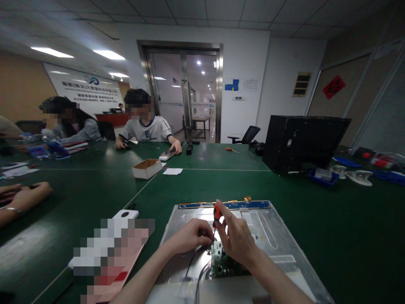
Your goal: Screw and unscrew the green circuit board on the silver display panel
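A screwdriver (217,214) with an orange and black handle stands nearly upright in my right hand (238,238), its tip down at the edge of a green circuit board (221,264). My left hand (196,234) has its thumb and fingers pinched together beside the screwdriver's tip; what they hold, if anything, is hidden. Both hands are over a silver metal panel (268,228), which looks like the back of a display. Along its far edge runs a blue circuit strip (256,205). Dark cables (198,282) lead from the board toward me.
A white power strip (126,214) lies left of the panel, partly blurred out. Farther off are an open cardboard box (147,169), another screwdriver (232,150) and a black monitor-like casing (303,143). A person (147,124) sits across the green table; another person's hands (27,196) rest at left.
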Available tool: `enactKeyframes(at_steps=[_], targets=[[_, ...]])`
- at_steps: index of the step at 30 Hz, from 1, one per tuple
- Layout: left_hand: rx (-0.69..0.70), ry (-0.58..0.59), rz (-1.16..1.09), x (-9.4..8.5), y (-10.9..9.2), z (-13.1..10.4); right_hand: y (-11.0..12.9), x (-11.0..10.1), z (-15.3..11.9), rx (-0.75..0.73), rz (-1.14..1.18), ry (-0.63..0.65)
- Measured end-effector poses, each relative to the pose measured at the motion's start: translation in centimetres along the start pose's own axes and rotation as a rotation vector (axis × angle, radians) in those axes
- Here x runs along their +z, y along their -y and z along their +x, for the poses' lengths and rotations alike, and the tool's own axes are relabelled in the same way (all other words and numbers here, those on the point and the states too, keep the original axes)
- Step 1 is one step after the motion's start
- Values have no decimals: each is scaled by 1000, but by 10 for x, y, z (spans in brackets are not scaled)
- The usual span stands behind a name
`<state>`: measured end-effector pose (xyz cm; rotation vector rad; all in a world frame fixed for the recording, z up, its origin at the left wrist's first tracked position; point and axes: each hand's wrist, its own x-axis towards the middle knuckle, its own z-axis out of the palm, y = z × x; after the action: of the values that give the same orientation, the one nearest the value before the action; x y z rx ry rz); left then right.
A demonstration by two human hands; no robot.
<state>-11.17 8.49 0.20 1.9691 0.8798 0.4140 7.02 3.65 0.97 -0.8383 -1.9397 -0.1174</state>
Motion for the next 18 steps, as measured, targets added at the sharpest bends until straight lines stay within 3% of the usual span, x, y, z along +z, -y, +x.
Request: enactKeyframes(at_steps=[18], targets=[[4, 9, -13, 0, 2, 1, -1, 0, 0, 1, 58, 1]])
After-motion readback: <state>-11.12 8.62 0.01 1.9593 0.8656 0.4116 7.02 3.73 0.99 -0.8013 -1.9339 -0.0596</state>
